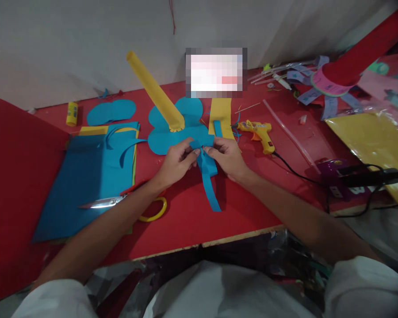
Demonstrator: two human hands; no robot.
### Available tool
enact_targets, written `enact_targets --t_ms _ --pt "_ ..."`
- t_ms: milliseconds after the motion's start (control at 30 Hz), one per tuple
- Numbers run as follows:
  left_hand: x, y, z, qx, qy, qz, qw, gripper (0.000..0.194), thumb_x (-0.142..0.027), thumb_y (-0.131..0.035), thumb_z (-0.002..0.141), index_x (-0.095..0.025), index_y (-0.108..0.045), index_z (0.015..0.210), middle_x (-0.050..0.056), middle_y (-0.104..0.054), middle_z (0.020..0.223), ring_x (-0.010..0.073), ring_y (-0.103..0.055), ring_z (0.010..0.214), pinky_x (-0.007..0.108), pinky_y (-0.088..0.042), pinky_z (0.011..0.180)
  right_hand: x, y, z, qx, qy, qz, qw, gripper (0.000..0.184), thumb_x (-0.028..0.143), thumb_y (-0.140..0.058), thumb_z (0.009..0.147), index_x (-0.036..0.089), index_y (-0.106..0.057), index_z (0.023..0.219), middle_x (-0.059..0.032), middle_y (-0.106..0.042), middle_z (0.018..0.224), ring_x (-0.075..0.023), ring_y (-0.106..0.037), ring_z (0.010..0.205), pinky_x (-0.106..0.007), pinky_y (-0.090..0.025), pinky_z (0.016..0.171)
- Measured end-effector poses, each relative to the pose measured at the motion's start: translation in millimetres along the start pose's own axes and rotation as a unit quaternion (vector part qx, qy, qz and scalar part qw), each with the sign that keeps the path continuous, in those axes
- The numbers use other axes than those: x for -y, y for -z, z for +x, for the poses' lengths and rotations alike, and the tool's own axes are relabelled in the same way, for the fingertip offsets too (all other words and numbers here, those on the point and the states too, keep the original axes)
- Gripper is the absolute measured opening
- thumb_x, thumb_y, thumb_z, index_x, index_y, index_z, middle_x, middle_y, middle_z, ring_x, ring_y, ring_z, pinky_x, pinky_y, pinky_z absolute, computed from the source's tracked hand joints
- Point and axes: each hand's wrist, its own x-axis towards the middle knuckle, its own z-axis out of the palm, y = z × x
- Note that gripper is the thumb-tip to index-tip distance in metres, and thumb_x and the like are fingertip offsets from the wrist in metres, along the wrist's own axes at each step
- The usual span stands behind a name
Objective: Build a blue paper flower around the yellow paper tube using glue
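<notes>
Between my two hands is a blue paper strip (209,187), its long tail hanging down toward the table's front edge. My left hand (182,161) pinches it from the left, thumb pressed in. From the other side my right hand (227,158) pinches it, the two thumbs almost meeting. Just beyond lies a blue petal-shaped paper cutout (162,139), with a rolled yellow paper tube (155,92) rising at a slant from it. Behind my right hand a yellow paper piece (222,110) carries a short blue strip (218,128).
A yellow glue gun (260,134) lies right of my hands, its cord running to a purple box (334,176). Scissors (102,202) rest partly under my left forearm, on blue sheets (86,176). A glue stick (72,114) stands at the back left.
</notes>
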Motion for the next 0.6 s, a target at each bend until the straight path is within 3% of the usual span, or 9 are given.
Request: enact_targets --t_ms 133,367,600 --pt "1.4 -0.4 -0.3 -0.013 -0.013 0.019 1.000 0.040 -0.046 -0.062 0.100 -0.021 -0.050 0.071 -0.003 -0.058 0.059 0.0116 -0.051 0.054 0.027 -0.038 0.055 1.7 1.3 1.2 -0.017 0.003 0.007 1.000 0.037 0.050 -0.075 0.088 0.022 -0.056 0.074 0.0009 -0.051 0.071 -0.0146 -0.050 0.069 -0.028 -0.042 0.058" --pt "6.5 0.0 1.0 -0.042 -0.019 0.027 0.999 0.047 -0.051 -0.064 0.100 -0.022 -0.044 0.069 -0.003 -0.050 0.060 0.0120 -0.045 0.056 0.028 -0.033 0.054 8.4 5.5 3.7 0.025 0.021 -0.032 0.999 0.045 0.051 -0.067 0.091 0.024 -0.039 0.069 0.0050 -0.033 0.067 -0.0117 -0.033 0.063 -0.028 -0.027 0.057" --pt "8.4 -1.7 2.0 -0.047 -0.036 0.027 0.998 0.050 -0.056 -0.063 0.100 -0.022 -0.041 0.072 -0.005 -0.042 0.061 0.0112 -0.039 0.056 0.030 -0.029 0.054 11.9 4.6 4.5 0.029 0.064 -0.077 0.995 0.057 0.065 -0.059 0.096 0.024 -0.033 0.066 0.0058 -0.027 0.066 -0.0111 -0.028 0.060 -0.029 -0.025 0.057"
